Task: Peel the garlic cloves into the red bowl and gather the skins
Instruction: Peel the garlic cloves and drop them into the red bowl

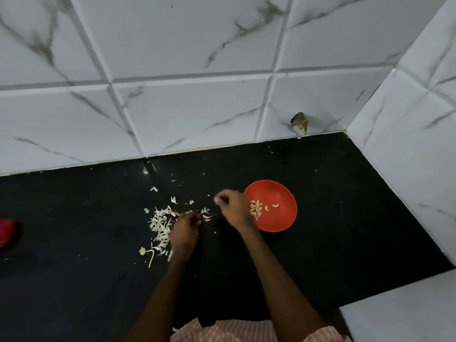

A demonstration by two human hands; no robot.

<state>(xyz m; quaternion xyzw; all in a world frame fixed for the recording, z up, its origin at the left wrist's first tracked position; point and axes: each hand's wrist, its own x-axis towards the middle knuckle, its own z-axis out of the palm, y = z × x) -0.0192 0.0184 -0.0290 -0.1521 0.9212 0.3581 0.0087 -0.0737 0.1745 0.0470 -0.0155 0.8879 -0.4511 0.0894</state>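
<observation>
- left of red bowl (283, 219), which step?
- peeling abt done imo. cloves (256, 209) in bowl, skins (160, 225) strewn on surface (345, 218). right hand (233, 207) fingers pinch a pale bit (216, 200); left hand (185, 230) fingers curled at skins, hold unclear.
- next?
- sweep skins together. open room front + left, wall (197, 107) behind, bowl just right.

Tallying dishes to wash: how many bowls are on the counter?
1: the red bowl sits beside the right hand. A red thing at the left edge is cut off, unidentifiable.
</observation>
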